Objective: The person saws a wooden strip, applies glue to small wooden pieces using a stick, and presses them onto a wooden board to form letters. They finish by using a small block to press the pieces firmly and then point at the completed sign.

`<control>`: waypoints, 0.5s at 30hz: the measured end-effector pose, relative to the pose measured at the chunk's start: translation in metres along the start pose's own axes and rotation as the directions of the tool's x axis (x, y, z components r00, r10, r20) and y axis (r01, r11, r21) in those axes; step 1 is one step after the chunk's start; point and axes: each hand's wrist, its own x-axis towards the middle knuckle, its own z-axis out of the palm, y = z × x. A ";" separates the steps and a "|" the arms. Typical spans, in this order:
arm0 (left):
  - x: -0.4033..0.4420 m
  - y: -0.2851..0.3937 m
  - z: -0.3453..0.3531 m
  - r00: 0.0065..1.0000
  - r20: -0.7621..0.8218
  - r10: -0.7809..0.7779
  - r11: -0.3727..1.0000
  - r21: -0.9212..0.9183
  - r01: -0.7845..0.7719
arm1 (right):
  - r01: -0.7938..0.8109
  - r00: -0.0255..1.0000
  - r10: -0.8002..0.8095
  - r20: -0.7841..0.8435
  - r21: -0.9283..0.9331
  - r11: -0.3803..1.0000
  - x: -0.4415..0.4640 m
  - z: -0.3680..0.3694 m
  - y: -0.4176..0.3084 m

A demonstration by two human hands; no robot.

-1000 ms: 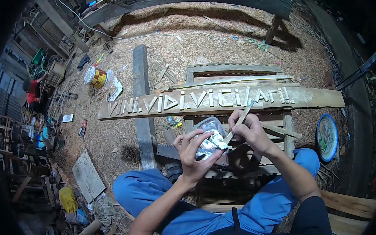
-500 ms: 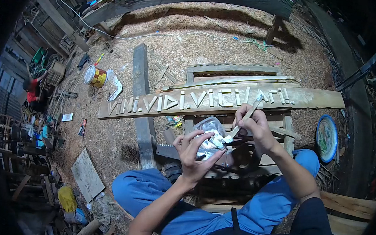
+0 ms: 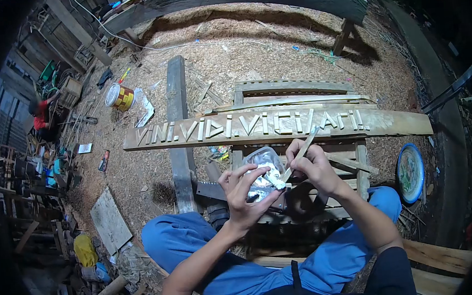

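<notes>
My left hand (image 3: 244,195) is closed round a small piece smeared with white paste (image 3: 272,179), held over a clear plastic container (image 3: 263,155). Between the fingers of my right hand (image 3: 315,167) is a thin wooden stick (image 3: 303,153); its lower end touches or nearly touches the pasted piece, and its upper end carries a pale smear. Just beyond both hands lies a long wooden board (image 3: 402,122) with raised letters made of small wood strips (image 3: 248,126). A saw blade (image 3: 210,190) shows left of my left hand.
A slatted wooden frame (image 3: 361,161) supports the board, crossed by a thick beam (image 3: 176,97). A blue-rimmed basin (image 3: 411,172) stands at right, a paint bucket (image 3: 119,97) at left. Farther left is a person in red (image 3: 40,114). A heavy bench (image 3: 238,4) spans the back.
My right hand and the stick moved slightly right, away from the pasted piece, then came back to it. My left hand has stayed almost still.
</notes>
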 end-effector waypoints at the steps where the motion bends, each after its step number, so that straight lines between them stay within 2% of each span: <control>1: -0.001 0.000 0.000 1.000 0.004 0.010 1.000 -0.006 -0.010 | 0.023 1.000 -0.024 -0.004 -0.021 1.000 0.000 -0.001 -0.002; 2: -0.001 -0.001 0.000 1.000 0.006 0.019 1.000 -0.012 -0.019 | 0.023 1.000 -0.023 0.001 -0.022 0.999 0.001 -0.003 -0.002; 4: -0.001 -0.001 0.000 1.000 0.000 0.018 1.000 -0.006 -0.018 | 0.081 0.992 -0.082 -0.098 -0.017 0.997 0.001 -0.009 -0.001; 6: 0.000 -0.001 0.000 1.000 -0.001 0.021 1.000 -0.004 -0.021 | 0.066 0.993 -0.066 -0.100 0.004 0.998 0.000 -0.008 -0.002; 9: 0.001 0.000 -0.001 1.000 0.004 0.027 1.000 0.011 -0.027 | 0.013 1.000 -0.013 0.003 -0.008 1.000 0.001 -0.001 -0.002; 13: 0.000 -0.001 0.000 1.000 -0.008 0.027 1.000 -0.008 -0.027 | -0.019 1.000 0.019 -0.017 -0.036 0.999 0.002 -0.006 -0.004; 15: 0.000 -0.001 0.000 0.999 -0.013 0.039 0.999 -0.010 -0.039 | 0.042 0.997 -0.042 -0.070 -0.003 0.999 0.003 -0.005 -0.005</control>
